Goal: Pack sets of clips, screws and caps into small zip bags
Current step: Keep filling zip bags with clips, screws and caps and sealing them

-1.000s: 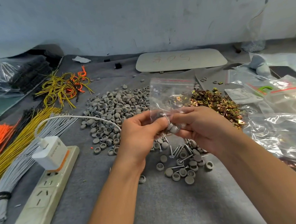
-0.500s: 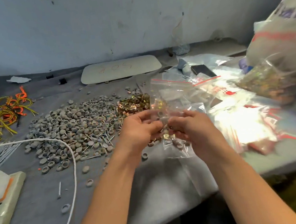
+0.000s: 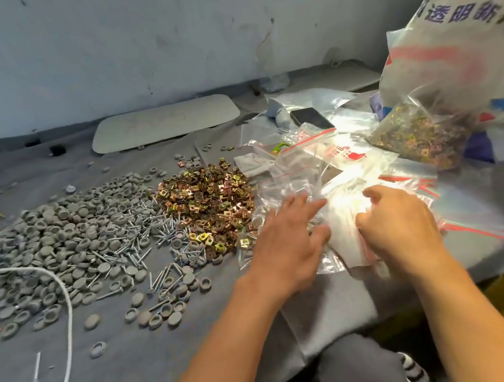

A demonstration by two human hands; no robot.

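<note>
Soft, even, fairly bright light fills the scene, with only faint shadows on the desk (image 3: 139,373) under the forearms. A hard white glare burns out the clear zip bags (image 3: 347,212) between the fingers (image 3: 307,207) of the left hand (image 3: 287,243) and those of the right hand (image 3: 400,225). Both hands are smeared by motion blur, the right more. The printed sack (image 3: 448,55) well right of the fingers is blurred too; the caps (image 3: 62,229) and clips (image 3: 205,202) left of them are fairly sharp. The wide lens bows the foot of the wall (image 3: 136,47).

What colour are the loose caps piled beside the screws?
Grey. The caps show best in the head view.
</note>
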